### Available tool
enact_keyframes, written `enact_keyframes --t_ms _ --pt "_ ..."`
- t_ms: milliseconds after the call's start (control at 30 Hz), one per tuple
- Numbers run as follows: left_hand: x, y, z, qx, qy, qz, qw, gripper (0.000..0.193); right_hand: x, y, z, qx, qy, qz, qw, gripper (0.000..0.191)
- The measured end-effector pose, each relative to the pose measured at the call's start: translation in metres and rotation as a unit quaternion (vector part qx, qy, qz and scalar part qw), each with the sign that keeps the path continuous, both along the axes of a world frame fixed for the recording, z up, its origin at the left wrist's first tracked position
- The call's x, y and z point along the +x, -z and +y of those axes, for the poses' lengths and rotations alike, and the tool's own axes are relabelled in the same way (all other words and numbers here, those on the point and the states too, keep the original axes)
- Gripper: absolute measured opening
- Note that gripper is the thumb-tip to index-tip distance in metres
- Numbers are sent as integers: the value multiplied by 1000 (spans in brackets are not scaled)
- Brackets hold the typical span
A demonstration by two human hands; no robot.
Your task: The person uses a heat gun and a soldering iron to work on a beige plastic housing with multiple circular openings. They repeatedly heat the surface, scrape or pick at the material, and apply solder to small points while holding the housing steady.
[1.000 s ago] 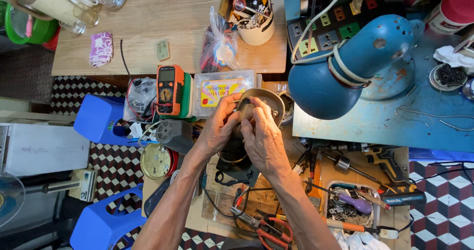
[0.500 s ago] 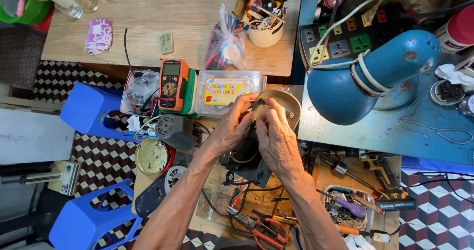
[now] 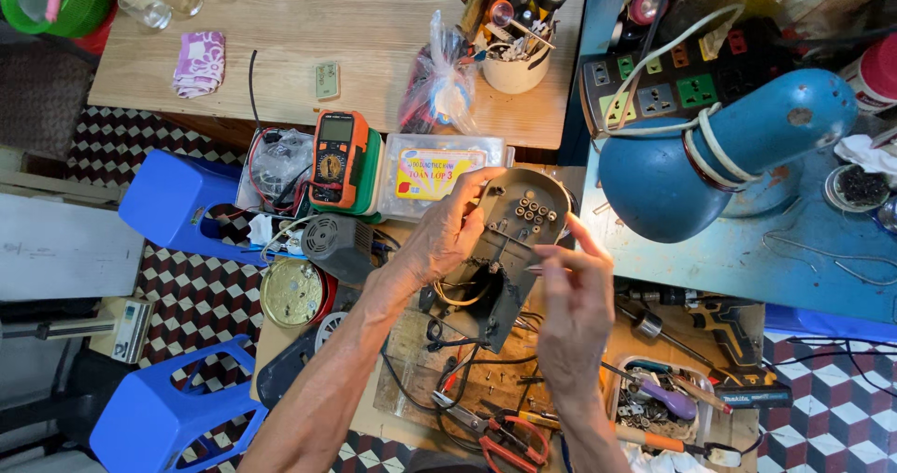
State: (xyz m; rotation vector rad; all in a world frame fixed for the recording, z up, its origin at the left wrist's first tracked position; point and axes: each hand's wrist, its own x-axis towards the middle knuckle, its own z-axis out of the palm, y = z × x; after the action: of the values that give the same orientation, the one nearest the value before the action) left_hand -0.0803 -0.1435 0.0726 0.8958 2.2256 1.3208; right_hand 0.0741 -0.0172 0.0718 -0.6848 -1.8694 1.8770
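- My left hand (image 3: 447,240) clamps the grey, round-topped metal housing (image 3: 517,225), its underside hidden.
- My right hand (image 3: 572,319) fingers pinch something thin, hard to make out, beside it.

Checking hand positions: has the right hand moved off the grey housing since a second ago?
Yes. The right hand has dropped toward the person, away from the blue lamp.
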Motion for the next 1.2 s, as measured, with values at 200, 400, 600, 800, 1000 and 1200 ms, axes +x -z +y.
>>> enact_keyframes --t_ms 200,400,600,800,1000,1200 --pt "-11 -18 2 -137 30 60 988 41 7 27 -9 -177 22 102 979 14" --pt "-13 -23 1 -124 7 85 989 38 7 27 -28 -206 16 105 973 12" --pt "7 -6 16 -68 -135 158 976 19 6 24 -32 -176 -8 106 979 11" --pt "19 2 25 -4 -187 150 971 16 12 29 -38 -204 -2 61 977 13" --pt "26 5 26 30 -196 109 974 10 11 37 -36 -206 1 86 975 13" --pt "26 11 27 33 -220 82 971 8 11 34 -35 -215 2 73 974 15"
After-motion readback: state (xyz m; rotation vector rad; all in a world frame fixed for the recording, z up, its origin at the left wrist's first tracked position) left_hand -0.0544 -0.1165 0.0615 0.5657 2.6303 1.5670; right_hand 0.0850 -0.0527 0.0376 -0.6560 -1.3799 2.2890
